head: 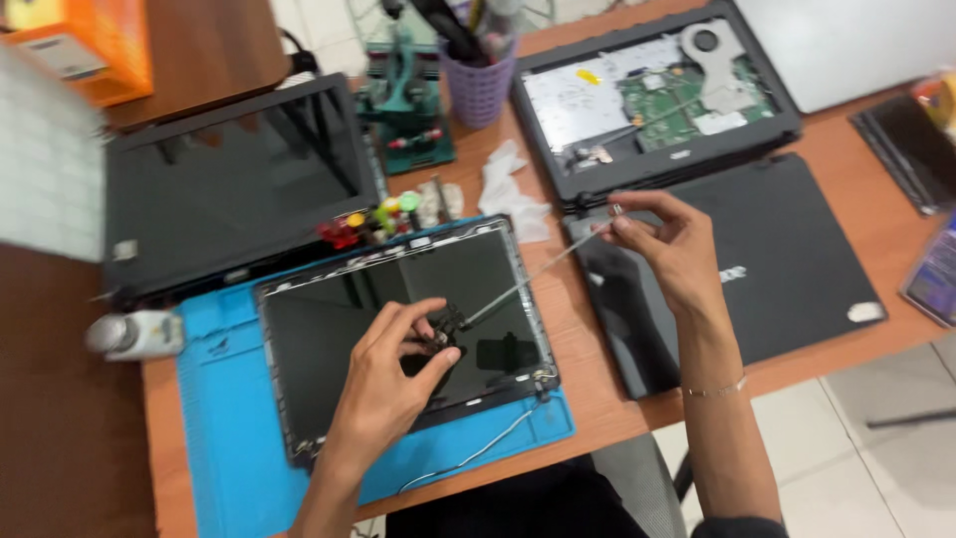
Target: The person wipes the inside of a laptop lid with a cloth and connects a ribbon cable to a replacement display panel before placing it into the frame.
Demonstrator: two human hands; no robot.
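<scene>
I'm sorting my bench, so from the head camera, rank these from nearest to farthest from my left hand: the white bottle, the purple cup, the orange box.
From the left hand:
1. White bottle, left, table edge.
2. Purple cup, above, far side.
3. Orange box, top-left corner.

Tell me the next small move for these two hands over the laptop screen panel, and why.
Probably hold steady and seat the tip: the left hand pinches a small dark part above the screen panel, and the right hand grips a thin screwdriver whose tip meets that part. Blur hides the contact.
</scene>
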